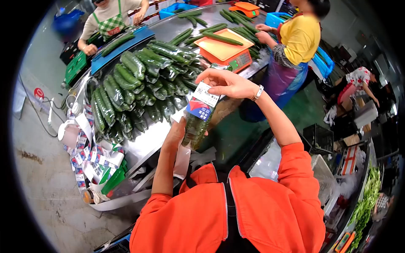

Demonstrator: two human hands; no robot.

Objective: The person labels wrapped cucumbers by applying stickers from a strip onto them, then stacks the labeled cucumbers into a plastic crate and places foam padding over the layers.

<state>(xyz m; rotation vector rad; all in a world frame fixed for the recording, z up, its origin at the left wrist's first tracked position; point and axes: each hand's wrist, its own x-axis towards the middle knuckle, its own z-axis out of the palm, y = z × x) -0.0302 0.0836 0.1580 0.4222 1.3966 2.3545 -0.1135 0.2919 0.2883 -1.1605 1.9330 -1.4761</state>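
Observation:
In front of my chest is a clear-wrapped cucumber pack (195,131), tilted, its upper end pointing toward the scale. My left hand (179,130) grips the lower part of the pack from the side, with a strip of white backing paper (182,160) hanging below it. A white, red and blue label (201,101) lies along the pack's upper face. My right hand (225,84) is bent over the label's top end, thumb and fingers closed on it. Just beyond my hands, a large heap of wrapped cucumbers (135,80) covers the metal table (145,141).
An orange scale (225,48) carries a cucumber at the back. A label roll strip (80,158) trails over the table's left end. A co-worker in yellow (299,38) stands at the right; another in a green checked apron (112,25) works behind a blue scale (122,48).

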